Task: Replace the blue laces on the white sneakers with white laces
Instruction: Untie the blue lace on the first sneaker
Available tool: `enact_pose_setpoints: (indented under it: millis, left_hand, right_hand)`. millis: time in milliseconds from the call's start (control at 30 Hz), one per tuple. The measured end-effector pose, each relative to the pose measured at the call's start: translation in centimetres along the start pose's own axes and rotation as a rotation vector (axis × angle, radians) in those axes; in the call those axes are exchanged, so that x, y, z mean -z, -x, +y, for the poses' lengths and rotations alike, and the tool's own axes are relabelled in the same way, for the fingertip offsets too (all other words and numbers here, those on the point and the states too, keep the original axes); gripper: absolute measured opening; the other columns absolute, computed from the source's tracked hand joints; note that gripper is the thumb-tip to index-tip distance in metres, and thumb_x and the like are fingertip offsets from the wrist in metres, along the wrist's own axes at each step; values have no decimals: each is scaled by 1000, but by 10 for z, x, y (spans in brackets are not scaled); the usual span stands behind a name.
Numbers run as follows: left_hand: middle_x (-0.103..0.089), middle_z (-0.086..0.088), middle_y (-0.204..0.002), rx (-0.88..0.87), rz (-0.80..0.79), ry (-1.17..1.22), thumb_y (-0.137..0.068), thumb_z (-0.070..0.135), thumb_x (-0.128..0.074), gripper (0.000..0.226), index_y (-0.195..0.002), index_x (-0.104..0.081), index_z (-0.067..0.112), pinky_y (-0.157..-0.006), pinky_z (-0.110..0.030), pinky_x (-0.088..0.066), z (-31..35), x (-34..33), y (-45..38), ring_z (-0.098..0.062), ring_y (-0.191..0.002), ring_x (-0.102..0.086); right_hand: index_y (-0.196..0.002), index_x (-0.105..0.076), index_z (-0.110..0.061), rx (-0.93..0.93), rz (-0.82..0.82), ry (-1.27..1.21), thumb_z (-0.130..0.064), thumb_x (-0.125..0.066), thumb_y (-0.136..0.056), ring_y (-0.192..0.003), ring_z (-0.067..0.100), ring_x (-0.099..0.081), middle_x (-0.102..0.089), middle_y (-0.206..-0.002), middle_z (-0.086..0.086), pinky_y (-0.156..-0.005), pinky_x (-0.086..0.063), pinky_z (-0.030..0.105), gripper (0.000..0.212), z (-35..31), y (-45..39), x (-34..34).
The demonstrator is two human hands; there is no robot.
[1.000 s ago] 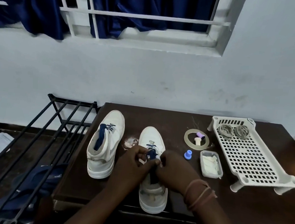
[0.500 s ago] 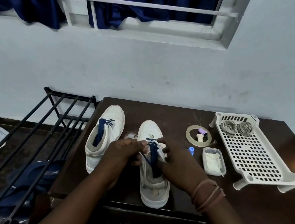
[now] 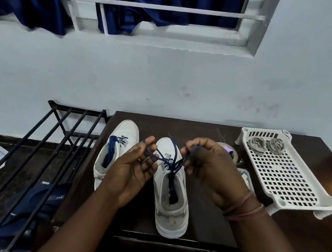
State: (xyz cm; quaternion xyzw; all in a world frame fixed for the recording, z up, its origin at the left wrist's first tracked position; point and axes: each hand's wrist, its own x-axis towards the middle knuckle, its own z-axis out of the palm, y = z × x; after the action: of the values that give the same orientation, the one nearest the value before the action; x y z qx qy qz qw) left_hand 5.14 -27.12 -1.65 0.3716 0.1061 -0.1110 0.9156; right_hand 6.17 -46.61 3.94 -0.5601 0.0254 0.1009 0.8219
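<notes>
My left hand point(image 3: 133, 169) and right hand point(image 3: 210, 168) each pinch an end of the blue lace point(image 3: 169, 159), pulled up and apart over the near sneaker point(image 3: 172, 190). Right hand blocks the tape roll point(image 3: 233, 152) and small box point(image 3: 245, 174). White tray point(image 3: 284, 172) right, second sneaker point(image 3: 116, 151) left. Both sneakers on desk point(image 3: 202, 217), toes toward wall, long axis away from me.

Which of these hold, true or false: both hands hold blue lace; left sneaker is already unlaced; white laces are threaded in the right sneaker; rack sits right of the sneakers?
1. Left hand and right hand each hold blue lace: true.
2. Left sneaker is unlaced: false, blue lace still shows on it.
3. White laces are threaded in the right sneaker: false, only blue lace shows.
4. White rack sits right of the sneakers: true.
</notes>
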Motion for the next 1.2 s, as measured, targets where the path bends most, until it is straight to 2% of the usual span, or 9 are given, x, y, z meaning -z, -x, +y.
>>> enact_pose_setpoints:
  millis: [67, 167, 267, 367, 500, 633, 767, 933, 1200]
  left_hand:
    - [-71, -3, -108, -16, 32, -28, -99, 23, -55, 34, -129, -66, 11, -91, -32, -53, -3, 1, -1, -15, -93, -68]
    - [-68, -5, -99, -40, 103, -331, -93, 31, -64, 31, -115, -67, 10, -83, -31, -54, -10, -6, 3, -16, -86, -65]
    - [-65, -5, -81, -97, 206, -794, -94, 45, -65, 35, -98, -66, 10, -71, -30, -50, -24, -14, 10, -17, -75, -59]
    - [-61, 0, -67, -213, 360, -1021, -90, 56, -66, 43, -81, -59, 14, -63, -22, -47, -34, -16, 16, -9, -57, -55]
    - [-55, 8, -66, -308, 262, -1031, -89, 44, -73, 36, -81, -54, 14, -57, -14, -41, -41, -20, 22, -5, -57, -50]
    - [-59, 15, -66, -351, 214, -1053, -85, 24, -79, 22, -90, -59, 16, -60, -12, -43, -43, -19, 18, 0, -60, -54]
    - [-62, 14, -68, -381, 210, -1054, -84, 20, -79, 17, -90, -62, 18, -59, -12, -43, -41, -16, 13, 0, -60, -54]
    - [-63, 13, -66, -430, 228, -1078, -82, 21, -82, 18, -87, -65, 19, -57, -13, -42, -40, -16, 12, -1, -57, -53]
    - [-65, 13, -69, -461, 209, -1100, -79, 20, -84, 19, -85, -66, 20, -58, -14, -43, -39, -13, 10, -1, -58, -52]
  right_hand:
    - [-91, -61, -4, 94, 62, 111, 9, -54, -93, -60, 24, -62, -69, -80, 14, -52, -53, 30, 14, -7, 2, 3]
    - [-98, -64, -11, 246, 161, 645, 7, -56, -88, -70, 17, -69, -71, -85, 2, -71, -59, 32, 22, -6, 4, 16]
    - [-91, -64, -21, 195, 23, 1096, -8, -55, -78, -78, 10, -65, -68, -84, -7, -75, -52, 26, 20, -4, 11, 21]
    - [-93, -66, -17, 111, -100, 1257, -4, -53, -80, -86, 15, -64, -68, -88, -5, -78, -48, 27, 22, 5, 16, 25]
    - [-88, -65, -22, 46, -105, 1348, -8, -60, -82, -84, 11, -65, -69, -86, -6, -70, -45, 11, 16, 13, 14, 39]
    - [-99, -69, -19, 22, -78, 971, -11, -51, -75, -96, 16, -69, -74, -96, 1, -88, -54, 32, 32, -3, 4, 39]
    - [-111, -67, -23, -100, -200, 696, -24, -57, -69, -95, 16, -67, -74, -107, 8, -79, -52, 29, 44, -11, 7, 26]
    - [-95, -75, -20, -28, -70, 734, -21, -65, -89, -102, 15, -69, -76, -98, -2, -103, -49, 41, 12, 3, 5, 26]
    - [-125, -61, -5, -150, -455, 537, -1, -44, -60, -119, 28, -63, -71, -118, 15, -98, -46, 31, 68, -24, 11, 46]
